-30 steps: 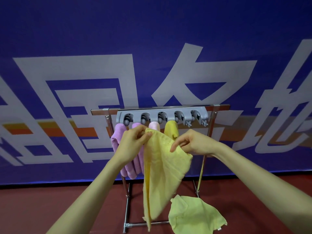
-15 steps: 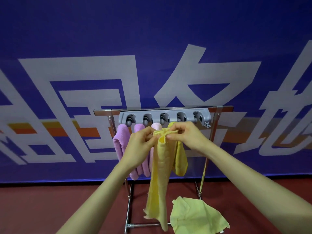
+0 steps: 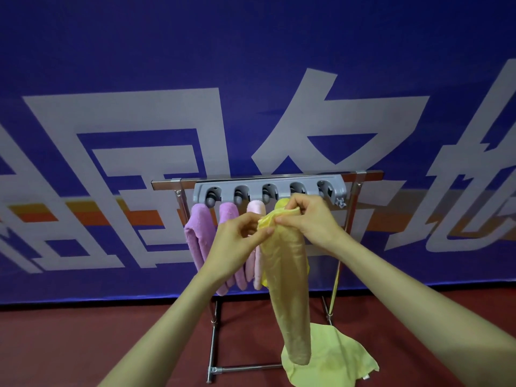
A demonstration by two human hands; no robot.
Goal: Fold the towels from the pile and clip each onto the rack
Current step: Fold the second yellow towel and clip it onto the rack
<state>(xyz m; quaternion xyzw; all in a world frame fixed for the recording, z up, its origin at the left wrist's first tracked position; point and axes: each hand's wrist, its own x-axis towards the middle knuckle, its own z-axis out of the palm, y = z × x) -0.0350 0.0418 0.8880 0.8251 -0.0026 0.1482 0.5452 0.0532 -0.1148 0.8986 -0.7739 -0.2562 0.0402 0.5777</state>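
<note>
While both hands pinch its bunched top edge, the yellow towel [image 3: 287, 289] hangs between and below them as one long narrow roll. Its lower end swings free over the floor. The left hand [image 3: 237, 241] nips the cloth between thumb and fingertips. The right hand [image 3: 310, 222], touching the same bunch from the other side, has its fingers curled round the gathered corner.

Just above and beyond the hands runs the grey clip bar [image 3: 282, 183] with five clips in a row. Beyond the left hand hang two purple towels [image 3: 199, 236] and a pink towel [image 3: 257, 209], each from its own clip, their edges close side by side. Another yellow towel [image 3: 280, 203] shows just behind the right hand's fingertips, mostly hidden. The fifth clip [image 3: 326, 189] sits directly above the right hand's knuckles, near the bar's end.

The metal frame [image 3: 212, 344] carries the bar; its uprights stand outside either hand and a low crossbar runs below the forearms. A loose yellow cloth [image 3: 337, 356] lies crumpled on the red floor [image 3: 83, 344] below the right forearm, under the hanging roll's tip. Open floor spreads to either side of the arms, out to the foot of the wall.

Behind the rack a blue banner [image 3: 251, 51] fills the wall, printed with huge white Chinese characters [image 3: 329, 129] cut off at the edges, and an orange stripe. A small white tag at the floor cloth's corner is too small to read.
</note>
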